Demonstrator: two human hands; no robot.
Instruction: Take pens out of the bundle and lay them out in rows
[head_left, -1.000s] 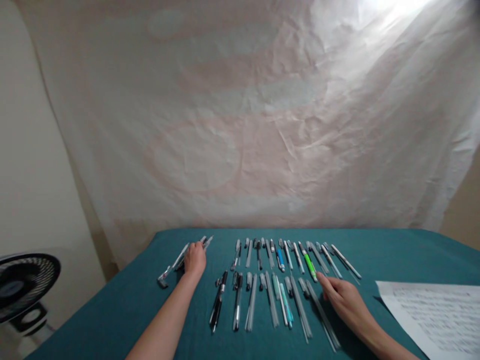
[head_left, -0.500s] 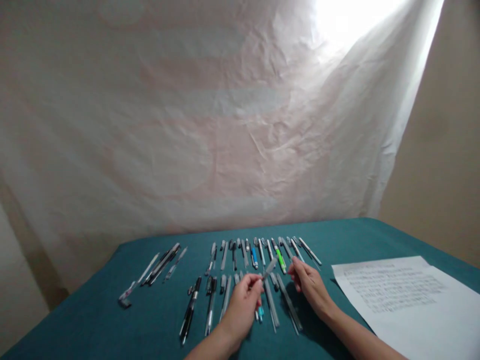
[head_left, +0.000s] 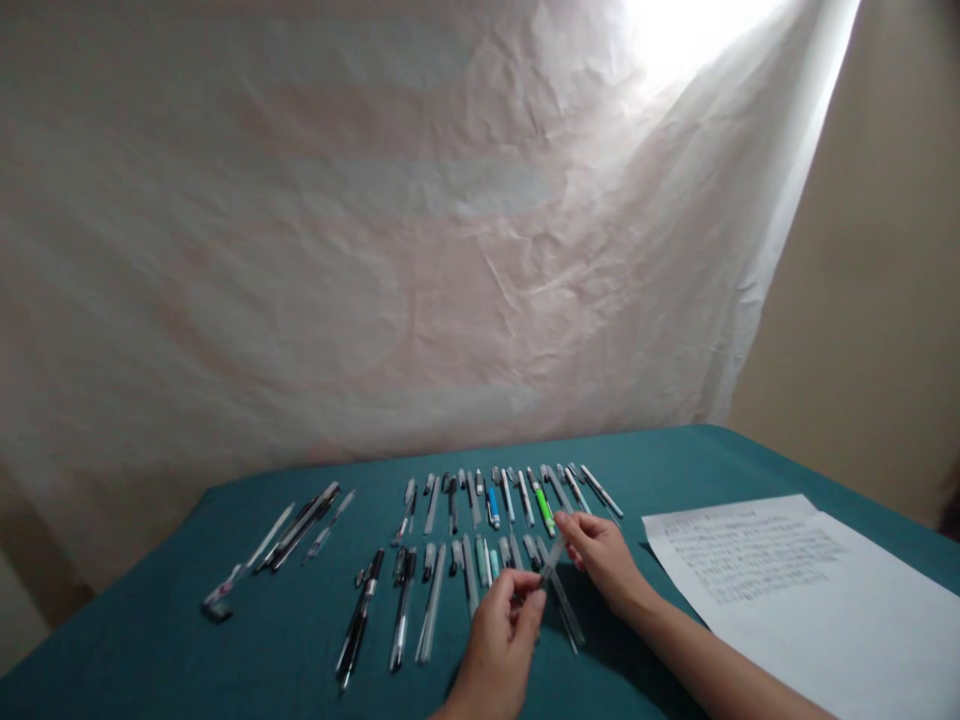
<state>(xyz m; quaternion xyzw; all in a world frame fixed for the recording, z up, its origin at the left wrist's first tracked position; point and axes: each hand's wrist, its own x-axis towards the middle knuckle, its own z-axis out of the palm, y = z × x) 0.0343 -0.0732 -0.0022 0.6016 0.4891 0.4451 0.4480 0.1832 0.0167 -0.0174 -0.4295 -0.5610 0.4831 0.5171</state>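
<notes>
My left hand (head_left: 501, 635) is closed in a pinch around the lower end of a short translucent pen part (head_left: 553, 560), perhaps a cap; blur hides its exact kind. My right hand (head_left: 606, 562) has thumb and fingertips closed at the upper end of the same piece. Both hands hover above the front row of taken-apart pens. Under them lie a clear pen barrel (head_left: 566, 605) and thin refill, partly covered by my fingers. Left of my left hand rest a clear barrel (head_left: 431, 605) and a black pen (head_left: 360, 620).
A back row of pen parts includes a green grip pen (head_left: 542, 508) and a blue one (head_left: 492, 508). Several dark pens (head_left: 304, 525) lie bunched at the left, by a clear pen part (head_left: 217, 605). Written paper sheets (head_left: 825, 620) cover the right side of the green cloth (head_left: 150, 620).
My hands have come together: the right hand now meets the upper end of the translucent piece, which the left hand carried toward it. The view has shifted slightly to the right.
</notes>
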